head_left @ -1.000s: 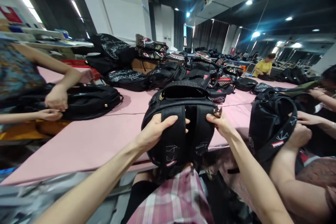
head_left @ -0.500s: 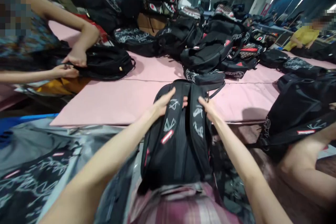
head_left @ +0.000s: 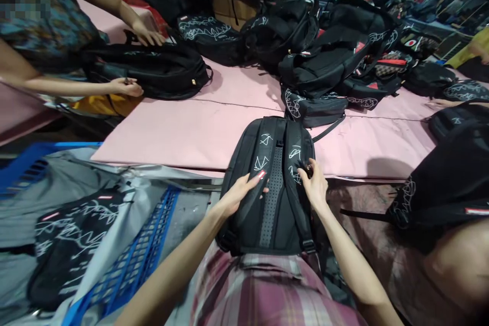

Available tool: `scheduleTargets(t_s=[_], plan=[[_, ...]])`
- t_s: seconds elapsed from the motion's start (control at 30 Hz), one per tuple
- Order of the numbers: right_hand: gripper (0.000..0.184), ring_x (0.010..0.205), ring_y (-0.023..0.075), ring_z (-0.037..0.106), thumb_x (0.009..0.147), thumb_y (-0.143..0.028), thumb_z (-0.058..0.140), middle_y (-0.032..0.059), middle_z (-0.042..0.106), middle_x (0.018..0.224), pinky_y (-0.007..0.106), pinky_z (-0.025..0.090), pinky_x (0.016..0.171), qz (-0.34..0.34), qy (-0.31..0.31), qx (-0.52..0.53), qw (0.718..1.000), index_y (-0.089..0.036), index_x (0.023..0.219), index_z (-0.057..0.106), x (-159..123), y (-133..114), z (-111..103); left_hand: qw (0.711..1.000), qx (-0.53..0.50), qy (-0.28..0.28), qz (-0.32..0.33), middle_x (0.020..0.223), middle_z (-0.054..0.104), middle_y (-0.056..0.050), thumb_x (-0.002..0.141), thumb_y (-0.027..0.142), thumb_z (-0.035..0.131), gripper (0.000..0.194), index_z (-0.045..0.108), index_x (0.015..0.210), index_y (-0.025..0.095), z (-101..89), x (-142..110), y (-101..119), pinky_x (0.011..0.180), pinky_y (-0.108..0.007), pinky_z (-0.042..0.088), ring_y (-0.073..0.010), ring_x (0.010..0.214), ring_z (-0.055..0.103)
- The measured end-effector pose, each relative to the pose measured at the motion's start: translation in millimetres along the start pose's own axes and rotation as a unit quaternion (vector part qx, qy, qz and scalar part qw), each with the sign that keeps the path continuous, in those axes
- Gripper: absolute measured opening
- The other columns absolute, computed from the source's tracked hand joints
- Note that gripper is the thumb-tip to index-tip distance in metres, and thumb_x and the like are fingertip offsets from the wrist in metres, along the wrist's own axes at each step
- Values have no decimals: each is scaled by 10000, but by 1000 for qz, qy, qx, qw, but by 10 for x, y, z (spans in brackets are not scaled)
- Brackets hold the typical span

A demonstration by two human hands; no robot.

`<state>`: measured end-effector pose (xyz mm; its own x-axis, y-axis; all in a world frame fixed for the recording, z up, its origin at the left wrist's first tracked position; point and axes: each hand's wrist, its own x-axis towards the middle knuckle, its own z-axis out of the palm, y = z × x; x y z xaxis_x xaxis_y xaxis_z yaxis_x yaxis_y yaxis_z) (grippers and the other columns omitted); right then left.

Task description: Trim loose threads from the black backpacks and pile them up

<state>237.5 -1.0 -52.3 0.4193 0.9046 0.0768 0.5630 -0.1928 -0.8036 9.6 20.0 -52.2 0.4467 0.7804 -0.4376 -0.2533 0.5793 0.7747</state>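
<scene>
A black backpack [head_left: 244, 237] leans between my lap and the table edge, its back panel and two shoulder straps towards me. White scribble drawings and a small red-and-white label mark the straps. My left hand [head_left: 237, 196] is closed round the left shoulder strap [head_left: 263, 147], thumb on top and fingertips showing from beneath. At the outer side of the right strap [head_left: 295, 155], my right hand [head_left: 316, 186] has its thumb and fingers bent together around something small and dark, whose kind I cannot make out.
A pink-topped table [head_left: 183, 132] carries a heap of black backpacks [head_left: 324, 56]. At the left a co-worker's hands work on a black bag [head_left: 164, 71]. Below is a blue plastic crate [head_left: 133, 249] with grey cloth and a scribbled bag [head_left: 72, 239]. Another person's black backpack [head_left: 451, 173] is close on the right.
The backpack has tipped back, so its whole back panel shows. My left hand has slid down the left strap; my right hand has moved to the right strap's outer side. The view has tilted down.
</scene>
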Motion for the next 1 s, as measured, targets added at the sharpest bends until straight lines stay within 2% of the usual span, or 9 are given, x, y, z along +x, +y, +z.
scheduleTargets(t_s=[0.03, 0.07, 0.17, 0.2, 0.37, 0.63, 0.83, 1.0], plan=[[516, 1042, 246, 536, 781, -447, 530, 111, 560, 1181, 367, 403, 837, -23, 15, -42, 999, -186, 1221, 467, -73, -69, -4, 1000, -2, -3, 3, 886, 670, -81, 721, 358, 672, 366, 580, 998, 136, 9, -45, -13, 588, -223, 512, -175, 752, 658], [471, 1015, 237, 557, 812, -441, 490, 100, 577, 1160, 361, 411, 826, -42, 3, -68, 997, -199, 1216, 467, -148, -141, 3, 1000, -4, -4, 8, 846, 668, -63, 703, 321, 694, 363, 574, 996, 142, 22, -80, -24, 583, -219, 507, -169, 734, 656], [312, 852, 194, 618, 850, -412, 451, 38, 659, 976, 310, 440, 749, -64, -104, -58, 991, -228, 1079, 553, -337, -338, 73, 999, -19, 8, 40, 807, 670, -45, 688, 280, 707, 356, 573, 990, 150, 91, -107, -34, 610, -229, 504, -161, 708, 652], [280, 802, 183, 623, 848, -408, 462, 22, 671, 924, 295, 444, 722, -66, -118, -50, 989, -232, 1034, 577, -379, -388, 99, 998, -27, 12, 54, 838, 674, -49, 680, 274, 712, 368, 575, 998, 153, 119, -95, -31, 637, -240, 506, -166, 725, 654], [253, 734, 178, 621, 838, -379, 500, 39, 688, 890, 290, 447, 687, -107, -47, -75, 990, -209, 973, 630, -437, -512, 136, 993, -37, 40, 105, 874, 687, -60, 626, 262, 744, 383, 612, 964, 139, 229, -2, -32, 760, -301, 495, -183, 747, 649], [255, 789, 200, 613, 889, -318, 443, 84, 681, 867, 305, 435, 716, -211, 18, -140, 967, -173, 959, 640, -413, -559, 146, 988, -38, 55, 141, 819, 685, -25, 651, 212, 718, 260, 634, 887, 145, 312, 25, -27, 773, -266, 471, -148, 746, 614], [262, 768, 197, 607, 895, -322, 428, 80, 676, 842, 302, 431, 690, -223, 20, -130, 966, -181, 967, 636, -402, -595, 161, 984, -16, 65, 167, 895, 687, -46, 643, 230, 718, 283, 653, 906, 146, 340, 44, -12, 838, -280, 443, -190, 878, 601], [248, 761, 193, 607, 888, -330, 443, 67, 677, 826, 293, 425, 682, -221, 19, -127, 967, -184, 952, 633, -370, -632, 139, 985, -23, 56, 162, 880, 692, -46, 632, 245, 728, 278, 655, 881, 147, 337, 49, -7, 838, -300, 446, -190, 841, 610]])
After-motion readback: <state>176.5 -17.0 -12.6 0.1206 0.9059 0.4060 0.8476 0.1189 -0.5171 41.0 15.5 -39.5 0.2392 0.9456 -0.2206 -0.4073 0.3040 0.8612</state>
